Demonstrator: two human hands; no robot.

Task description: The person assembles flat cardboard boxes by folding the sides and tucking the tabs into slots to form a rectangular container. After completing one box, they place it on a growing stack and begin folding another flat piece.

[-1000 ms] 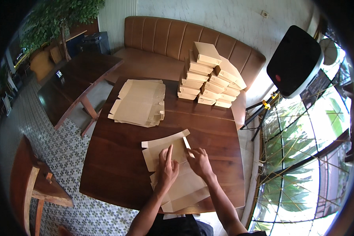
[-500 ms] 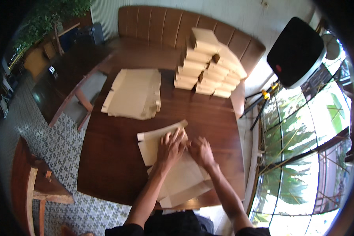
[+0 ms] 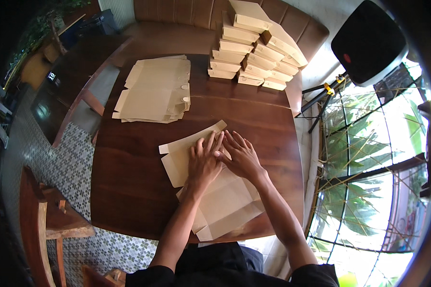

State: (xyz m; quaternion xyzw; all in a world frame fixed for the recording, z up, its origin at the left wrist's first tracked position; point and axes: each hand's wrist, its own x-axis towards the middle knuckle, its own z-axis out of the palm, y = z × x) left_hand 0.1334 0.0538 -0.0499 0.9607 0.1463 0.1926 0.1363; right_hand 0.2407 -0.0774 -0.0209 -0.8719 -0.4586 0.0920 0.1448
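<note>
Café or restaurant dining area, apparently: brown channelled banquette (image 3: 187,15) along top, dark wooden table (image 3: 88,48) with small number marker (image 3: 51,76) upper left, wooden chair (image 3: 33,215) and patterned floor tiles (image 3: 124,248) lower left, loudspeaker (image 3: 368,43) upper right.

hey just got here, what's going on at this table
A person is handling an unfolded cardboard sheet on a dark wooden table. The left hand and right hand are side by side on its far part, fingers stretched out. The sheet's side flaps aren't all folded up, so it isn't a box yet. Farther back on the left lies a pile of flat cardboard sheets, and to its right stands a stack of folded boxes.
</note>
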